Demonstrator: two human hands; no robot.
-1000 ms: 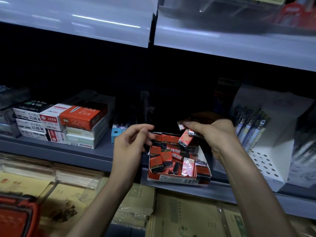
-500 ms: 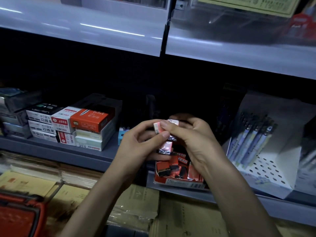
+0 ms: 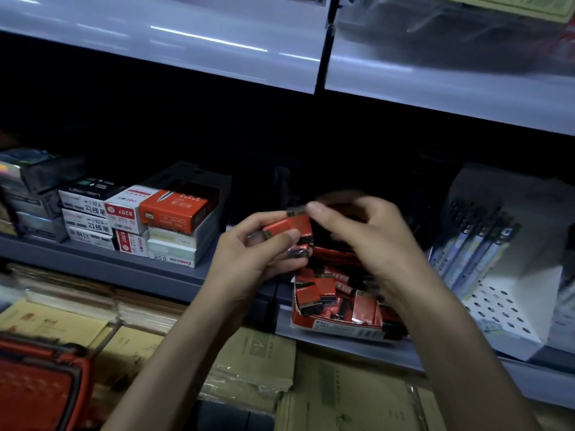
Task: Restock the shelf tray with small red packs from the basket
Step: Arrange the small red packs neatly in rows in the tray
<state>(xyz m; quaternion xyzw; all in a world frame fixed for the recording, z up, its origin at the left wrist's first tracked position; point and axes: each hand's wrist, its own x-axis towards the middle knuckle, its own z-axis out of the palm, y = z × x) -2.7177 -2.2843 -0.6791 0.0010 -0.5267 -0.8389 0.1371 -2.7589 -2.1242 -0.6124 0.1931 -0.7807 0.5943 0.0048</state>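
My left hand (image 3: 249, 253) holds a small red pack (image 3: 289, 227) up in the air, just above the back left corner of the shelf tray (image 3: 339, 327). The thumb presses on the front of the pack and the fingers curl behind it. There may be more packs under it in that hand, but I cannot tell how many.

The pack lies on its side, with its long way going left to right. Its right end pokes out toward my right hand (image 3: 367, 231). That hand's thumb and first finger seem to pinch the top of that end. Its other fingers are curled and blurry.

Both hands touch the pack, and the right hand is nearer the tray. The tray sits at the front edge of the shelf (image 3: 161, 272), with red packs (image 3: 314, 293) jumbled inside. It is down and to the right of the held pack, so I think the pack goes down that way next. The red basket (image 3: 40, 387) is well apart, below the shelf's front edge on the left.
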